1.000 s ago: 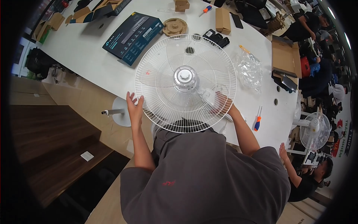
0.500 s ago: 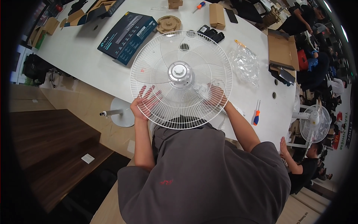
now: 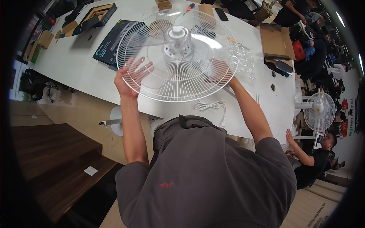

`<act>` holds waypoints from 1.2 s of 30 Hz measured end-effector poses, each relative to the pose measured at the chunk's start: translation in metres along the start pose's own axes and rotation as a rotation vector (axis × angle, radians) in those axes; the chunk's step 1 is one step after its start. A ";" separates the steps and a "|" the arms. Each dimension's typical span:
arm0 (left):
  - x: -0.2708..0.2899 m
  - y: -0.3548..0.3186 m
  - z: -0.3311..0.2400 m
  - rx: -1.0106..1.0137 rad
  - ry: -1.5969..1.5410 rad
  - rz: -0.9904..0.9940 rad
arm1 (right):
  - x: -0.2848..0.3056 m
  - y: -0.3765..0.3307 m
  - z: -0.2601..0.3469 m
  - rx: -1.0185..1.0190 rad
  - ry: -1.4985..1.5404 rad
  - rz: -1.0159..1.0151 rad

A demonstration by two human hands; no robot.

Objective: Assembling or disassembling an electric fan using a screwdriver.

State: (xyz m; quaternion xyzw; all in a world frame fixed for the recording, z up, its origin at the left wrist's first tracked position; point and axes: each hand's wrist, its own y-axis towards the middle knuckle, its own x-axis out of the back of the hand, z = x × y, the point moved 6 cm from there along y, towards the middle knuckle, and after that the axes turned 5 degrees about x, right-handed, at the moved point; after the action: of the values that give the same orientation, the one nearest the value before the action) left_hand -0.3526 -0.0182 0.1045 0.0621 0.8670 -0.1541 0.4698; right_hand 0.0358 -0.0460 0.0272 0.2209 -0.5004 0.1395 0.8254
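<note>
Between my two hands is a fan head (image 3: 178,38) with a round white wire grille, clear blades and a pale motor hub. It tilts, its near rim low over the table edge. My left hand (image 3: 128,81) grips the left rim, with the fingers stretched behind the wires. My right hand (image 3: 222,71) is at the right side, seen partly through the grille, its fingers pointing toward the motor and blurred by the wires. A white coiled power cord (image 3: 211,106) lies on the table just below the grille.
The white table (image 3: 76,74) holds a dark box (image 3: 108,47), clear plastic bags (image 3: 245,60), an open cardboard box (image 3: 275,43) and a phone (image 3: 221,14). A stand with a round base (image 3: 116,121) is at left on the floor. Another fan (image 3: 318,110) and a seated person (image 3: 311,159) are at right.
The fan head has moved away from my body, slightly left, and tipped so that its face shows at a flatter angle. Both hands moved with it. The white cord now shows.
</note>
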 end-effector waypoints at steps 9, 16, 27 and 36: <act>-0.116 -0.007 -0.094 -0.142 0.165 -0.028 | 0.083 0.052 0.062 -0.418 0.289 0.025; -0.140 -0.019 -0.108 -0.143 0.258 -0.016 | 0.085 0.058 0.109 -0.444 0.576 0.048; -0.091 -0.027 -0.096 -0.012 0.315 -0.060 | 0.036 0.045 0.123 -0.403 0.628 0.198; -0.079 -0.050 -0.097 -0.076 0.535 -0.122 | 0.003 0.040 0.122 -0.404 0.702 0.249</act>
State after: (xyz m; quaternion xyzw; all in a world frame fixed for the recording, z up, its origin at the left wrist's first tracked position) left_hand -0.3992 -0.0310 0.2307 0.0305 0.9676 -0.1273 0.2159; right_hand -0.0739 -0.0733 0.0881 -0.0685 -0.2290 0.2040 0.9493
